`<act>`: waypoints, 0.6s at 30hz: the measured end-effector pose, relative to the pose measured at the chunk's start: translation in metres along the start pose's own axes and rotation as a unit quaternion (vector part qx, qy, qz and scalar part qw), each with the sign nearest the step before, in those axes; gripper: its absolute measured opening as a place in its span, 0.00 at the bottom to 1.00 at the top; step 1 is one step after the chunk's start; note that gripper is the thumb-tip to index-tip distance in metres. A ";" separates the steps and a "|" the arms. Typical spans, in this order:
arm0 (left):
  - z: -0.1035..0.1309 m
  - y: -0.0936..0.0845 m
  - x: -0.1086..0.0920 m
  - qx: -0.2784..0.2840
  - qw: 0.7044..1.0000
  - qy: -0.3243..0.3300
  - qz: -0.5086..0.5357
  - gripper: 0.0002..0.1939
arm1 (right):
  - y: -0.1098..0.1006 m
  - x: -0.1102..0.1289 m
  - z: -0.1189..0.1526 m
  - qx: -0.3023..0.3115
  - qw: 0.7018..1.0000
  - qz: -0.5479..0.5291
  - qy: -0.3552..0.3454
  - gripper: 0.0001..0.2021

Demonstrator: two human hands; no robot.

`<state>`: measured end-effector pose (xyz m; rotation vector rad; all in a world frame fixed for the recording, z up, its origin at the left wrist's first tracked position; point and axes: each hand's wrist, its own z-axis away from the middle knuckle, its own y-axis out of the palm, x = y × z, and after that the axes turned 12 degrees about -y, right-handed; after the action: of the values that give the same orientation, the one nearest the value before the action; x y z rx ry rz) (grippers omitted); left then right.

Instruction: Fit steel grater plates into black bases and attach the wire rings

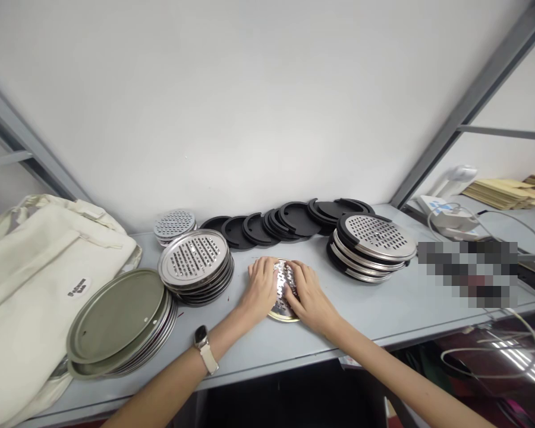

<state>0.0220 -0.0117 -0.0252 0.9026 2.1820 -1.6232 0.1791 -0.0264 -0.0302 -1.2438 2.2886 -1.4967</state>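
A round metal grater plate (283, 306) with raised teeth lies on the grey shelf in front of me. My left hand (264, 282) grips its left side, fingers bent over the edge. From the right, my right hand (310, 294) holds the same plate, its thumb resting on the toothed face. Both hands hide parts of the rim. Left of my hands rises a stack of similar grater plates (194, 258). To the right stands a stack of grater plates fitted with black holders (378, 238).
Black round holders (296, 219) lie overlapped along the wall. Olive-green round plates (120, 315) are piled at left beside a cream bag (40, 285). Finer grater plates (175, 224) stand behind. At right are loose cables (494, 374), a white device (455, 208) and a pixelated patch.
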 end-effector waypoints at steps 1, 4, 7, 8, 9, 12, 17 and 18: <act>0.000 0.000 0.000 0.002 1.000 -0.002 -0.001 0.09 | 0.001 -0.001 0.000 0.000 1.000 0.001 0.004 0.20; 0.000 0.001 0.002 0.007 1.000 -0.010 -0.006 0.08 | 0.003 -0.003 0.002 0.006 1.000 0.008 0.020 0.21; 0.000 0.002 0.003 0.010 1.000 -0.015 -0.015 0.07 | 0.005 -0.004 0.002 0.012 0.999 0.019 0.023 0.20; 0.000 0.002 0.003 0.011 1.000 -0.015 -0.019 0.07 | 0.005 -0.004 0.002 0.012 0.999 0.023 0.021 0.20; 0.000 0.002 0.003 0.011 1.000 -0.015 -0.023 0.07 | 0.005 -0.004 0.002 0.012 0.999 0.027 0.018 0.20; 0.001 0.003 0.003 0.009 0.999 -0.017 -0.035 0.07 | 0.005 -0.003 0.001 0.007 0.999 0.041 0.013 0.20; 0.001 0.003 0.003 0.017 0.999 -0.005 -0.051 0.11 | 0.004 -0.003 0.001 0.013 0.999 0.046 0.007 0.19; 0.002 0.002 0.003 0.021 0.998 0.000 -0.054 0.13 | 0.004 -0.003 0.001 0.014 0.999 0.042 0.006 0.18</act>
<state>0.0213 -0.0119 -0.0289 0.8074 2.2414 -1.7233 0.1794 -0.0248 -0.0348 -1.1184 2.2891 -1.5067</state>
